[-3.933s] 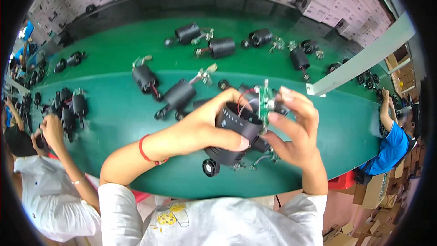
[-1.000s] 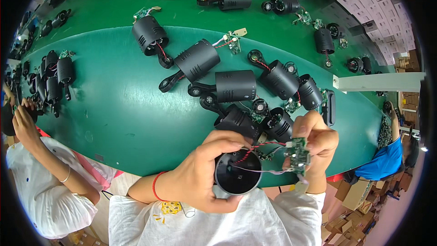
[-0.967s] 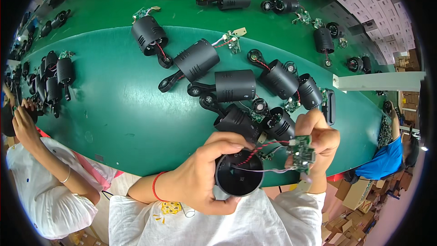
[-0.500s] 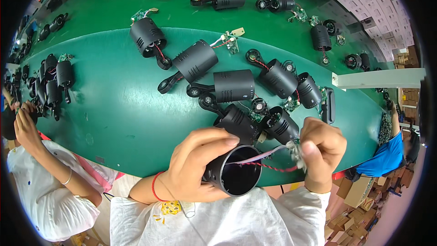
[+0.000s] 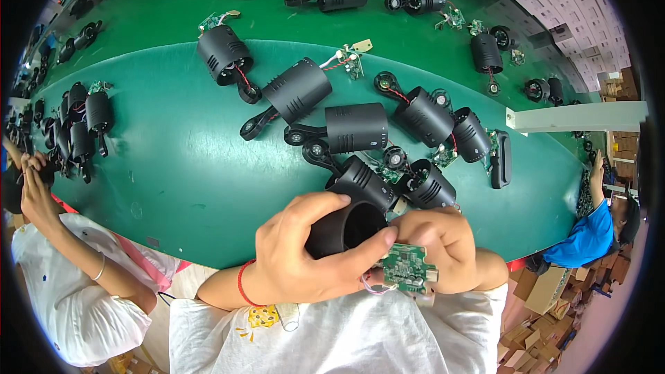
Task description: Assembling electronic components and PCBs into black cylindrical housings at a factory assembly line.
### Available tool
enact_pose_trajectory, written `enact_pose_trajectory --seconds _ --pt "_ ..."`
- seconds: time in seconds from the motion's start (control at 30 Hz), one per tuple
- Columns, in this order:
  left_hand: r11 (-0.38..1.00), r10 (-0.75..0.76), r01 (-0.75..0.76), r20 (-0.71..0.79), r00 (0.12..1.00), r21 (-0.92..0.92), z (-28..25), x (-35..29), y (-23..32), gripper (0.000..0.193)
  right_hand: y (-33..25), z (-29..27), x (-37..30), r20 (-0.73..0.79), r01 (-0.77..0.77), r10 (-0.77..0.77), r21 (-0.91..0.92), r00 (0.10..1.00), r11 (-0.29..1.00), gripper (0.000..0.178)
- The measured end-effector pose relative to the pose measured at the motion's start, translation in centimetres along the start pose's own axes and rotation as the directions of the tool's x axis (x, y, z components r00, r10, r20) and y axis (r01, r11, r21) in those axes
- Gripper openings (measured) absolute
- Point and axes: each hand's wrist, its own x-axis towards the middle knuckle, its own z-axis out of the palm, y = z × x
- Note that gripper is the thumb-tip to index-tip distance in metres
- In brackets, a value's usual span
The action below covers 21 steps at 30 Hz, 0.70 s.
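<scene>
My left hand [image 5: 294, 256] is wrapped around a black cylindrical housing [image 5: 325, 237], its round mouth tilted up and to the right. Close beside that mouth, my right hand [image 5: 443, 246] grips a small green circuit board [image 5: 405, 263] with a metal port at one edge. The tip of my left thumb reaches the board's near corner. A loop of pale wires [image 5: 376, 291] hangs below the board; where they run into the housing is hidden by my fingers. Just beyond my left hand lies another black housing [image 5: 361, 183] with a ring-ended arm.
More black housings [image 5: 357, 128] with wired boards lie across the green table [image 5: 194, 187]. Others rest on the far green belt [image 5: 166, 10]. A pale metal bar [image 5: 575, 119] juts in from the right. Co-workers sit at left, in a white sleeve [image 5: 83, 291], and right, in a blue shirt [image 5: 578, 239].
My right hand has brought the board left to the housing's mouth, and its green face now shows. The housing has tipped and risen slightly. Parts on the far belt have slid a little left.
</scene>
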Motion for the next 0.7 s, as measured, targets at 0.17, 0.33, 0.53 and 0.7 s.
enact_pose_trajectory --seconds 0.17,0.33,0.53,0.7 --pt "0.996 -0.084 0.086 0.141 0.987 -0.010 -0.9 0.4 0.1 0.026 1.6 -0.7 -0.6 0.038 0.315 -0.313 -0.045 0.949 0.948 0.025" --pt "0.994 -0.058 0.069 0.123 0.991 -0.085 -0.5 0.2 0.3 0.029 2.5 -1.2 -0.2 0.082 0.492 -0.489 -0.017 0.868 0.870 0.033" --pt "0.979 -0.047 0.083 0.194 0.980 -0.184 -0.5 0.8 0.2 0.035 2.3 -1.6 -0.3 0.133 0.660 -0.646 -0.136 0.752 0.739 0.032" --pt "0.911 -0.140 0.188 0.152 0.978 -0.367 -0.1 0.1 0.1 0.076 2.1 -3.5 -1.5 -0.193 0.519 -0.582 -0.296 0.790 0.802 0.026"
